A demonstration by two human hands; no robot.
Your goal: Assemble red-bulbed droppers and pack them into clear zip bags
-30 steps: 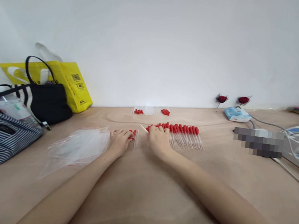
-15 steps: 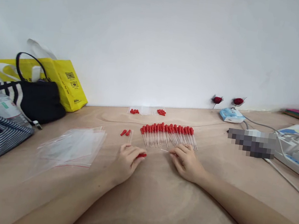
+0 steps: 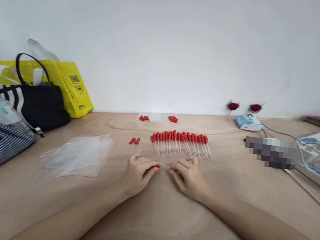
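Observation:
My left hand (image 3: 138,172) pinches a small red rubber cap (image 3: 155,166) at its fingertips. My right hand (image 3: 189,177) pinches a thin clear tube (image 3: 165,166), whose end meets the cap between the two hands. Just beyond them lies a row of several clear droppers with red caps (image 3: 181,142). Two loose red caps (image 3: 134,140) and one bare tube (image 3: 139,146) lie to the left of that row. Both hands rest low on the tan table (image 3: 164,223).
A stack of clear zip bags (image 3: 77,156) lies left of my hands. Small bags with red caps (image 3: 158,117) sit by the wall. Black, yellow and striped bags (image 3: 33,99) crowd the left; a white cable and devices (image 3: 317,156) occupy the right.
Both hands drew back from the dropper row toward me. The left took a red cap, the right a clear tube, and they have now come together so cap and tube meet.

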